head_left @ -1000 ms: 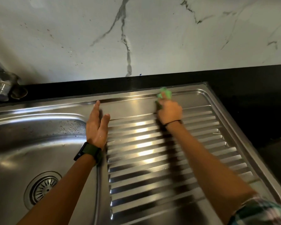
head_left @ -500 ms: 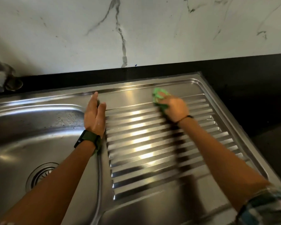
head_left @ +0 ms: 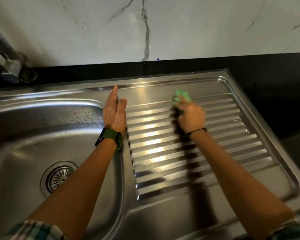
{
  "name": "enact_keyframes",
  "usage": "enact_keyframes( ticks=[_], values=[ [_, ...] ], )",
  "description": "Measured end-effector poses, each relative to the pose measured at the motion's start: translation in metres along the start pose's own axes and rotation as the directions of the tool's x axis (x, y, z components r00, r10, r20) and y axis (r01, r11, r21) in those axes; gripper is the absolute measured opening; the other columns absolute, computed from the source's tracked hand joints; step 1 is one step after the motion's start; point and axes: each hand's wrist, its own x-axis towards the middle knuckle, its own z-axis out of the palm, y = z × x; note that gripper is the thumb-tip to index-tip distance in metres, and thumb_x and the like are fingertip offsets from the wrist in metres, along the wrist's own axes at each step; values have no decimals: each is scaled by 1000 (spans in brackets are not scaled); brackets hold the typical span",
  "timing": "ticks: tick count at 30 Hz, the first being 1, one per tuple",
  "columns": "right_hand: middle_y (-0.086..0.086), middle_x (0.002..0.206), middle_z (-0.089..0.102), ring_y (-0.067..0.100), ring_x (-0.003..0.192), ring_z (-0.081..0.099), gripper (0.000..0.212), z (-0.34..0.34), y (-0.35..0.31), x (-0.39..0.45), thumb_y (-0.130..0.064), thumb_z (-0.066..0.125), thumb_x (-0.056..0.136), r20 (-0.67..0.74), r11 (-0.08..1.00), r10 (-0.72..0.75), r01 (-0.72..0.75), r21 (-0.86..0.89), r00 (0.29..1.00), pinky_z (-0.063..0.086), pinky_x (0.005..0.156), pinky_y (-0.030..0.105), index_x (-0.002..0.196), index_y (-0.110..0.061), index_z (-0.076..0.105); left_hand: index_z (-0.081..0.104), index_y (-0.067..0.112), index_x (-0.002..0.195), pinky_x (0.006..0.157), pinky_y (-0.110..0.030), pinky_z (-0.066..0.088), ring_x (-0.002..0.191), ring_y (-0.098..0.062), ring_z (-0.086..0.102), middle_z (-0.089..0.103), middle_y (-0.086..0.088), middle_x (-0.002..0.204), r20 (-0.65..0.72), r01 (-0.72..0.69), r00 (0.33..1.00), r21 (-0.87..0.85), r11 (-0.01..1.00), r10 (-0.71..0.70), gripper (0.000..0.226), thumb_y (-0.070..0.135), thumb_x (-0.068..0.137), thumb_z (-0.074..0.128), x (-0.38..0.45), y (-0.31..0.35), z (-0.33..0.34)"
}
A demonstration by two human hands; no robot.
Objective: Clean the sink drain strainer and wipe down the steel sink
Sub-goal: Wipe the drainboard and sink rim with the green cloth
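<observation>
A steel sink (head_left: 24, 135) has its bowl on the left and a ribbed drainboard (head_left: 232, 135) on the right. The round drain strainer (head_left: 59, 177) sits in the bowl's bottom, partly behind my left forearm. My right hand (head_left: 191, 118) is shut on a green scrubber (head_left: 182, 97), pressing it on the upper ribs of the drainboard. My left hand (head_left: 114, 111) rests flat and open on the ridge between bowl and drainboard, holding nothing.
A chrome tap base (head_left: 12, 70) stands at the back left on the black countertop (head_left: 275, 75). A white marble backsplash (head_left: 145, 28) rises behind. Water droplets (head_left: 83, 115) speckle the bowl's back wall.
My right hand with the green scrubber has slid down and to the right across the upper ribs. The left hand has stayed in place. The view has shifted to show more of the bowl.
</observation>
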Motion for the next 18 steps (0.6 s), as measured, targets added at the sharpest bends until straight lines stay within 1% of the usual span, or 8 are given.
enact_keyframes(
  ticks=[4, 6, 8, 9, 11, 14, 16, 18],
  values=[
    [5, 145, 42, 25, 134, 36, 46, 36, -102, -30, -2, 50, 85, 77, 944, -305, 291, 154, 949, 29, 109, 32, 130, -14, 52, 37, 23, 139, 103, -25, 28, 128, -7, 36, 38, -1, 147, -3, 25, 1000, 24, 999, -25, 60, 38, 81, 37, 3, 0, 0],
    [7, 142, 44, 26, 128, 41, 47, 47, -130, -39, -5, 52, 84, 112, 937, -308, 281, 206, 945, 36, 97, 28, 130, -15, 51, 39, 24, 137, 105, -28, 31, 130, -12, 38, 40, 0, 145, 9, 55, 998, -1, 999, -55, 59, 36, 80, 36, 3, -1, -2],
    [4, 141, 45, 23, 124, 44, 45, 47, -126, -36, -8, 52, 85, 108, 933, -318, 290, 216, 942, 40, 89, 23, 128, -19, 52, 41, 25, 136, 106, -32, 33, 129, -13, 40, 42, 0, 144, 26, 64, 998, -16, 998, -64, 59, 36, 78, 36, 3, -2, -2],
    [4, 142, 45, 24, 127, 43, 43, 41, -117, -35, -9, 53, 86, 100, 917, -375, 354, 182, 921, 39, 96, 24, 128, -19, 54, 42, 25, 135, 108, -33, 33, 129, -14, 41, 42, -1, 144, 35, 66, 997, -8, 998, -66, 59, 36, 78, 37, 4, -2, -1],
    [6, 143, 46, 25, 132, 41, 38, 26, -81, -32, -10, 54, 88, 72, 891, -442, 427, 156, 894, 25, 106, 19, 125, -15, 57, 43, 24, 135, 110, -32, 29, 131, -15, 39, 41, -1, 145, 43, 66, 997, 23, 998, -67, 59, 36, 78, 37, 5, -2, -1],
    [13, 145, 38, 28, 138, 33, 37, -4, 8, -15, -4, 54, 89, 52, 957, -278, 273, 95, 959, 17, 115, 22, 126, -9, 55, 42, 22, 136, 111, -29, 25, 133, -15, 37, 40, -2, 146, 61, 59, 996, 25, 998, -61, 61, 37, 78, 36, 4, -4, -1],
    [13, 149, 32, 28, 140, 28, 44, -27, 69, -8, 3, 53, 87, 94, 998, -60, 62, -20, 994, 16, 118, 31, 130, -9, 50, 41, 22, 136, 114, -35, 27, 133, -16, 37, 40, -2, 146, 74, 70, 995, 7, 997, -71, 61, 37, 78, 37, 4, -3, -2],
    [12, 149, 33, 28, 139, 30, 49, -44, 103, -1, 5, 54, 85, 83, 989, 145, -142, -34, 986, 17, 116, 31, 130, -11, 50, 41, 22, 136, 114, -40, 28, 132, -16, 38, 40, -3, 146, 79, 67, 995, -8, 998, -66, 61, 36, 77, 37, 2, -2, -1]
  ],
)
